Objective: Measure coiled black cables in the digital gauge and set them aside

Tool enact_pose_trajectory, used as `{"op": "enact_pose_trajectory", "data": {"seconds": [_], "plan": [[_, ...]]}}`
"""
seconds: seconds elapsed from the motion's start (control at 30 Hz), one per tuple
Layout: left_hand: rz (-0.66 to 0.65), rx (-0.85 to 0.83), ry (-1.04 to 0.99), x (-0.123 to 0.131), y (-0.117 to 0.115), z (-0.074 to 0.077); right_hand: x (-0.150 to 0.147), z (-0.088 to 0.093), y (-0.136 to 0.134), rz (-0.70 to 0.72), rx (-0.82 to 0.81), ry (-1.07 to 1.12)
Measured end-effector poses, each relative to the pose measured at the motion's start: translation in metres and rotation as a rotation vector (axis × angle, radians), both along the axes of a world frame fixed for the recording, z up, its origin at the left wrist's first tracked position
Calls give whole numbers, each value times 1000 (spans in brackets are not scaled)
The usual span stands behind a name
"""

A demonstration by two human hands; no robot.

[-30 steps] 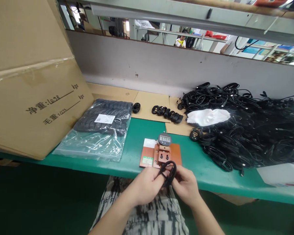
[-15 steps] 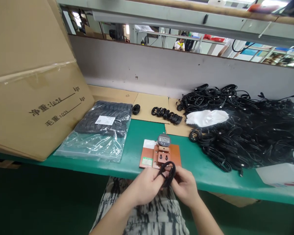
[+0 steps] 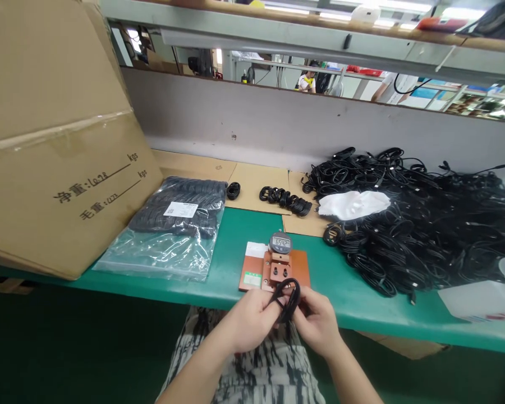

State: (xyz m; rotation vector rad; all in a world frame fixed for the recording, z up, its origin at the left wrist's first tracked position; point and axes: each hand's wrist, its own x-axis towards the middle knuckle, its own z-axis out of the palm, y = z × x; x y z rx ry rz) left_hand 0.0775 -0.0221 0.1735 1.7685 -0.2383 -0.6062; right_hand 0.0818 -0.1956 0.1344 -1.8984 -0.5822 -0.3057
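A coiled black cable (image 3: 293, 303) is held between my two hands at the table's front edge. My left hand (image 3: 255, 317) is closed on the left side of the coil. The fingers of my right hand (image 3: 317, 320) pinch the coil's right side, partly hidden by the cable. Just beyond the fingers sits a copper-coloured gauge fixture (image 3: 299, 269) with a round digital dial indicator (image 3: 280, 242) on top; its display reads about 6.542. The coil overlaps the fixture's front edge, and whether a cable end is inside the fixture is hidden.
A large heap of black cables (image 3: 379, 252) covers the right side, with a white cloth (image 3: 353, 205) on it. Coiled cables (image 3: 285, 199) lie on cardboard at the back. A clear bag of coils (image 3: 180, 224) and a big carton (image 3: 67, 168) stand left.
The dial display has gone from about 6.560 to about 6.542. Both hands keep nearly the same hold on the coil, and the camera has tilted slightly.
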Motion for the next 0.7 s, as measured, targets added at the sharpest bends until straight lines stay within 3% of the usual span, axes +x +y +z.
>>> {"op": "enact_pose_trajectory", "data": {"seconds": [0.13, 0.7], "plan": [[6, -30, -1, 0, -1, -5, 1, -3, -2, -6, 3, 10], [16, -2, -30, 0, -1, 2, 1, 1, 1, -11, 6, 11]]}}
